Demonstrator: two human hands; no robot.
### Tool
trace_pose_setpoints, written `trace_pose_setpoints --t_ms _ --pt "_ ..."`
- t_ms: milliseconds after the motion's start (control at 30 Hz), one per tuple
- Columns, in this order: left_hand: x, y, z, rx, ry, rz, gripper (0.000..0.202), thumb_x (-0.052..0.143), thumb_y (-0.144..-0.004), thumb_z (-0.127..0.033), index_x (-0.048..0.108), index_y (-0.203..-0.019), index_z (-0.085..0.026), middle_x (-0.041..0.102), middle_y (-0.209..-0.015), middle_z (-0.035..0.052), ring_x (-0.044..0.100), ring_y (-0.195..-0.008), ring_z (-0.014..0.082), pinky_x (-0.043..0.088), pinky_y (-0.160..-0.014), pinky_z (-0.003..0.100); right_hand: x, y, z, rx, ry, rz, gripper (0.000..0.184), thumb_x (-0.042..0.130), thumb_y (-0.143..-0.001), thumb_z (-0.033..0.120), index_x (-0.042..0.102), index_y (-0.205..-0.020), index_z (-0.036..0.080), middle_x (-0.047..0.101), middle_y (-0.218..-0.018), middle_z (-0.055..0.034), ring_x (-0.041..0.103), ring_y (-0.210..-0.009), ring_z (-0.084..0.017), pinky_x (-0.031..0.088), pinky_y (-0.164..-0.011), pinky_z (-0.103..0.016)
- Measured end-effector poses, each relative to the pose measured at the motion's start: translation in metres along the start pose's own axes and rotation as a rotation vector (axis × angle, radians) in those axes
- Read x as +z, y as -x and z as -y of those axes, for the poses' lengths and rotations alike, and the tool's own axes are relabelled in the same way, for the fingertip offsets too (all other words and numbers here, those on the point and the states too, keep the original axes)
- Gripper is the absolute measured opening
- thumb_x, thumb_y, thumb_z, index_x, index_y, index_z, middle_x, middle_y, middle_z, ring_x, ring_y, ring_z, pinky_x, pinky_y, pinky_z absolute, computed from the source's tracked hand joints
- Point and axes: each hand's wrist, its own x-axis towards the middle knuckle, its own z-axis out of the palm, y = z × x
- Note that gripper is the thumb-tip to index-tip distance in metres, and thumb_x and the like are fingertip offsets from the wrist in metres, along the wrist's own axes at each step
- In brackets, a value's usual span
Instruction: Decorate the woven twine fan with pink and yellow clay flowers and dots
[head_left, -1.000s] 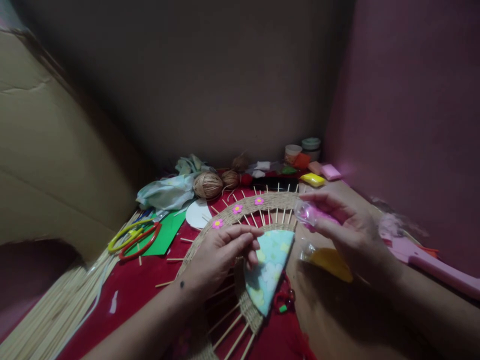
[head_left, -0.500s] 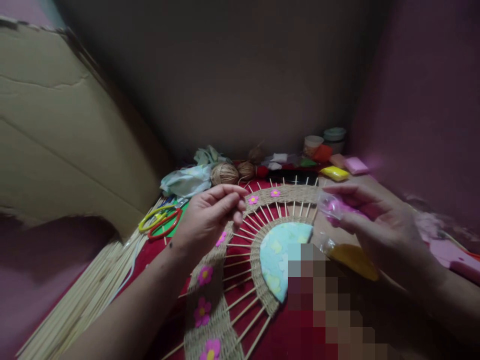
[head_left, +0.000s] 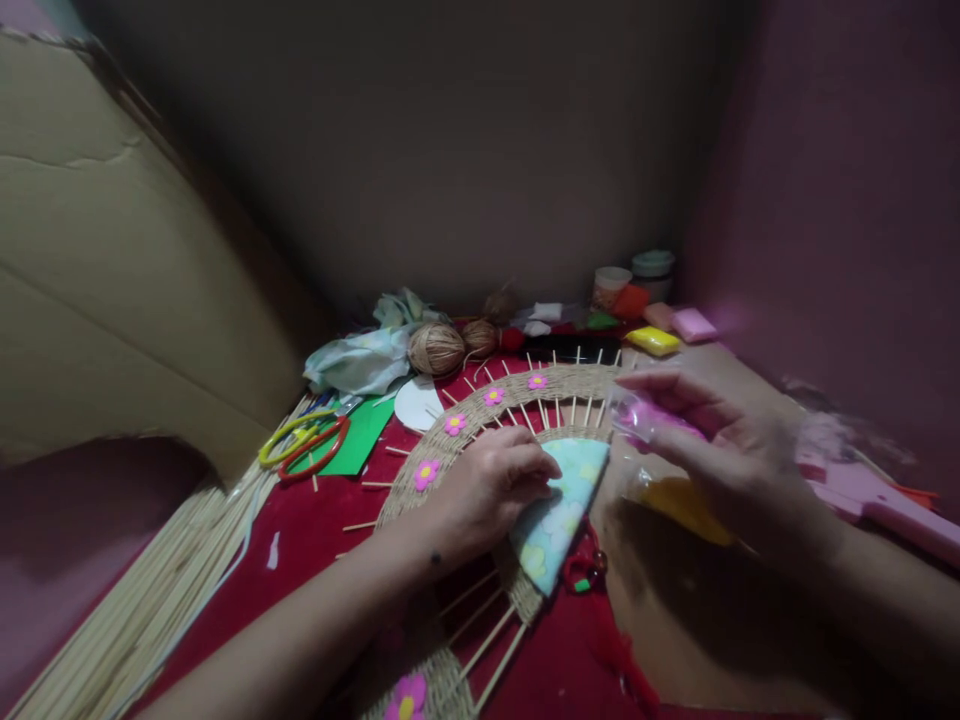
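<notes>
A woven twine fan (head_left: 517, 390) with wooden spokes and pink foam flowers lies on the red cloth. Its centre is a pale blue flowered half-disc (head_left: 559, 505). My left hand (head_left: 491, 485) rests on the fan beside that half-disc, fingers curled and pressed down on the weave. My right hand (head_left: 720, 450) hovers to the right, pinching a small clear packet of pink clay (head_left: 645, 418). Under that hand lies a yellow packet (head_left: 679, 505).
A bundle of thin sticks (head_left: 150, 610) runs along the left. Yellow and red scissors (head_left: 304, 445), green paper (head_left: 360, 440), twine balls (head_left: 436, 348), crumpled cloth (head_left: 360, 360), cups (head_left: 630, 282) and coloured clay blocks (head_left: 671, 332) lie at the back. Cardboard (head_left: 97, 260) stands left; a pink tool (head_left: 877, 495) lies right.
My left hand came down from a raised pinch over the flowers onto the fan by the blue half-disc. The right hand kept the pink packet almost still.
</notes>
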Motion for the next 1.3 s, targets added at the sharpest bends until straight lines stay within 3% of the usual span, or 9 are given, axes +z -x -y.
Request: trace_pose_setpoints --t_ms 200,733,833,1000,1133,1300 --pt "0.003 -0.002 0.003 0.026 -0.052 0.051 0.018 0.053 -0.088 -0.021 0.071 -0.089 -0.018 0.06 -0.083 0.0069 0.053 -0.083 0.0178 0.044 -0.072 0.03 0.001 0.0 0.0 -0.018 0.007 0.01 0.026 0.063 -0.078 0.022 0.063 -0.104 0.021 0.066 -0.103 -0.0045 0.062 -0.093 -0.02 0.052 -0.081 -0.033" --pt "-0.007 0.001 0.003 -0.027 0.019 0.108 0.022 0.062 -0.083 -0.023 0.066 -0.104 -0.02 0.061 -0.098 0.0081 0.055 -0.091 0.0185 0.045 -0.078 0.033 0.005 0.0 0.007 -0.042 0.033 0.093 0.025 0.059 -0.078 0.024 0.06 -0.102 0.02 0.066 -0.098 -0.0059 0.063 -0.087 -0.02 0.054 -0.073 -0.031" --pt "-0.01 0.003 0.001 -0.043 0.044 0.01 0.019 0.061 -0.084 -0.023 0.066 -0.102 -0.02 0.062 -0.096 0.0066 0.056 -0.089 0.0175 0.045 -0.078 0.032 0.007 0.001 0.008 -0.048 0.032 0.124 0.026 0.057 -0.079 0.023 0.057 -0.105 0.019 0.066 -0.095 -0.0068 0.063 -0.086 -0.02 0.054 -0.069 -0.03" --pt "-0.012 0.011 -0.012 -0.065 0.206 -0.25 0.015 0.055 -0.088 -0.022 0.066 -0.099 -0.023 0.063 -0.095 0.0037 0.057 -0.089 0.0154 0.044 -0.08 0.03 0.01 0.006 0.007 -0.101 0.099 0.205 0.021 0.057 -0.081 0.022 0.054 -0.102 0.02 0.064 -0.095 -0.0063 0.063 -0.088 -0.02 0.054 -0.075 -0.033" --pt "-0.01 0.013 -0.025 -0.021 0.261 -0.266 0.014 0.057 -0.087 -0.02 0.067 -0.097 -0.022 0.062 -0.092 0.0032 0.057 -0.085 0.0146 0.045 -0.076 0.028 0.013 0.013 0.005 -0.154 0.192 0.258 0.026 0.053 -0.083 0.018 0.051 -0.108 0.022 0.063 -0.095 -0.0042 0.062 -0.086 -0.018 0.052 -0.074 -0.031" --pt "-0.008 0.011 -0.028 -0.036 0.179 -0.228 0.012 0.057 -0.087 -0.02 0.067 -0.093 -0.022 0.063 -0.085 0.0006 0.058 -0.08 0.0118 0.044 -0.073 0.025 0.017 0.02 0.003 -0.186 0.236 0.334 0.043 0.053 -0.083 0.014 0.042 -0.123 0.024 0.062 -0.097 -0.0034 0.061 -0.083 -0.017 0.051 -0.069 -0.029"
